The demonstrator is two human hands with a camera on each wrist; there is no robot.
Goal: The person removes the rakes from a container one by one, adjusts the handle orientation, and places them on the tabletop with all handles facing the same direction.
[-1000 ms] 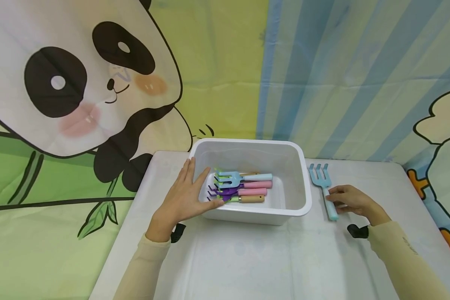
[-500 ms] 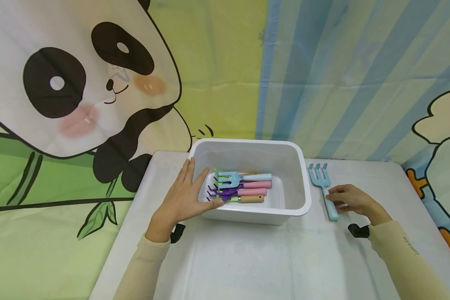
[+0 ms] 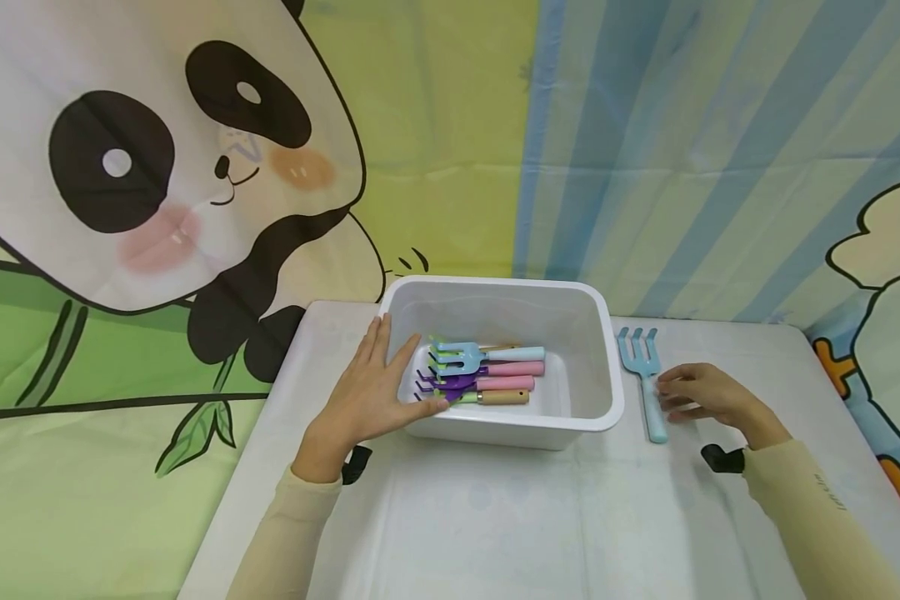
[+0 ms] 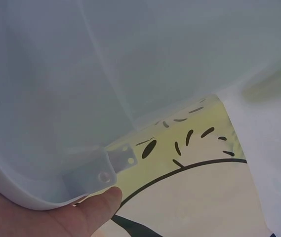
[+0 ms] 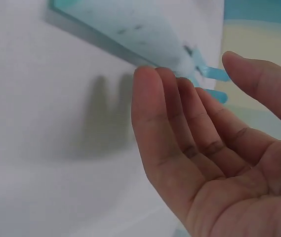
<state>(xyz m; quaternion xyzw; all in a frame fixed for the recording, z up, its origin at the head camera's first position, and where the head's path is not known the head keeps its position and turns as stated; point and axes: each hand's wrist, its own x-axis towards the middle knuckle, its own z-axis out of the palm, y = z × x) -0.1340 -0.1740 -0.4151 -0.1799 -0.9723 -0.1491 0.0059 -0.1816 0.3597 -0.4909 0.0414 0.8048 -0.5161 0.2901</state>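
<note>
A light blue hand fork [image 3: 647, 379] lies on the table to the right of a white plastic bin [image 3: 498, 427], its prongs pointing away. My right hand [image 3: 708, 402] is just right of its handle, fingers loosely bent and holding nothing; in the right wrist view the fingertips [image 5: 147, 79] come close to the pale blue handle [image 5: 130, 29]. My left hand [image 3: 371, 396] rests on the bin's left front corner, fingers spread and fairly straight, thumb along the front rim. Inside the bin lie several small hand forks and rakes with blue, pink [image 3: 506, 383] and wooden [image 3: 504, 397] handles.
The white-covered table [image 3: 510, 517] carries the bin at its back. Directly behind hangs a printed cloth with a panda [image 3: 217, 175] and blue stripes. A smaller light blue fork [image 3: 457, 359] lies on top of the heap in the bin.
My right hand has let go of the hand fork's handle and shifted slightly away to the right. The handle end has swung a little left. My left hand and the bin stay put.
</note>
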